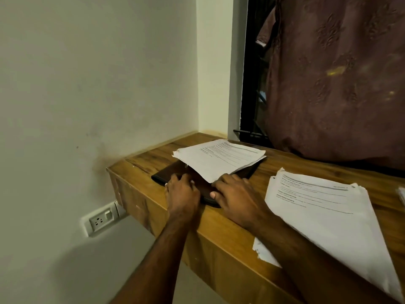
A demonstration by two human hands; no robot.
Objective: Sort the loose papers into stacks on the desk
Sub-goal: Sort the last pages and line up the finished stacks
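Resting side by side at the near edge of the desk (221, 233), both hands lie on a dark flat folder (206, 189) that sits under a pile of printed papers. The left hand (182, 191) has its fingers bent down onto the folder's near left part, touching it, though whether it grips the edge or only presses cannot be told. The right hand (235, 194) lies flatter, fingers stretched toward the near corner of the far stack (221, 159), fingertips at or just under the sheets' edge, thumb on the folder; it holds nothing that can be seen. That far stack lies slightly fanned on the folder, near the corner where wall and window meet. A second stack (324, 211) lies to the right, under the right forearm, with a torn-looking sheet hanging over the desk's front edge. A sliver of more paper (402, 194) shows at the right border. A brown curtain (337, 73) hangs behind, and a wall socket (102, 219) sits below the desk. The step in hand looks like squaring or settling the far pile. Next would likely be tapping its loose edges flush, which calls for light, even pressure so the sheets do not slide off the smooth folder.
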